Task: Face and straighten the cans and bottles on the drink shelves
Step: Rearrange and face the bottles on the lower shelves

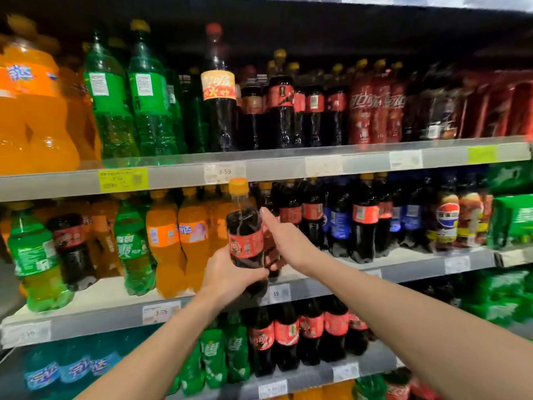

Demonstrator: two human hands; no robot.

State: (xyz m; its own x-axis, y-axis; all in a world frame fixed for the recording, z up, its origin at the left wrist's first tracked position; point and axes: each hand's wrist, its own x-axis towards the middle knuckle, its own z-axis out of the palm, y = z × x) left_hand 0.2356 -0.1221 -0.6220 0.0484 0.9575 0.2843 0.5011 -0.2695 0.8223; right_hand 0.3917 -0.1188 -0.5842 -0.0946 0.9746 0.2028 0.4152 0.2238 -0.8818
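Left hand [230, 277] grip clamps the cola bottle [246, 241]; right hand [284, 239], fingers straight, steadies it at 3 o'clock: turn label forward, seat it upright on the shelf [418, 262]

I am looking at a shop. Long shelves [288, 157] are packed with rows of drink bottles [161, 243], orange, green and dark ones. Little price tags [224, 172] sit along the shelf edges, and a yellow tag [123, 179] too. Green packs [512, 217] sit at the right.
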